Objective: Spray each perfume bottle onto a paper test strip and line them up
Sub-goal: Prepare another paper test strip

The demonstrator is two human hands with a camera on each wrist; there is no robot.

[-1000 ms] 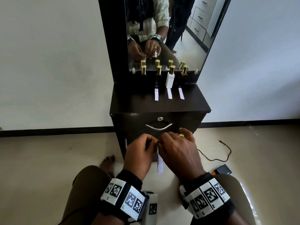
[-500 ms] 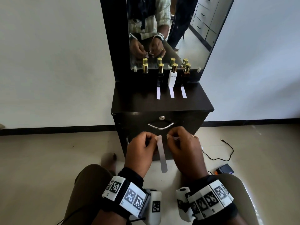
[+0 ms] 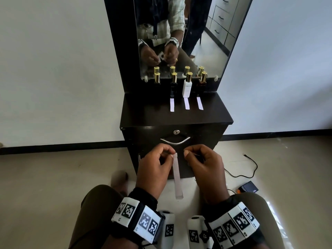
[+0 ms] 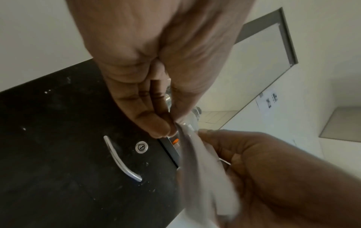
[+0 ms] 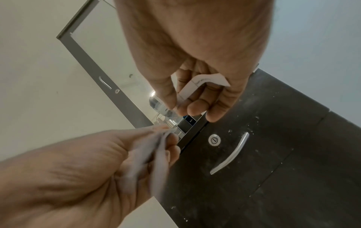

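Observation:
My left hand pinches the top end of a long white paper test strip, which hangs straight down in front of the dresser drawer. In the left wrist view the strip is blurred. My right hand is a little to the right of it, apart from the strip. Its thumb and fingers hold a curled piece of white paper. On the dresser top stand several gold-capped perfume bottles; one is white. Three strips lie in front of the three right-hand bottles.
A mirror rises behind the bottles. The drawer has a metal handle and a lock just beyond my hands. A black device and a cable lie on the floor to the right. My knees are below.
My hands, first pressed together on the paper, have drawn apart. The long strip now hangs free from my left hand, and both hands have risen slightly toward the drawer handle.

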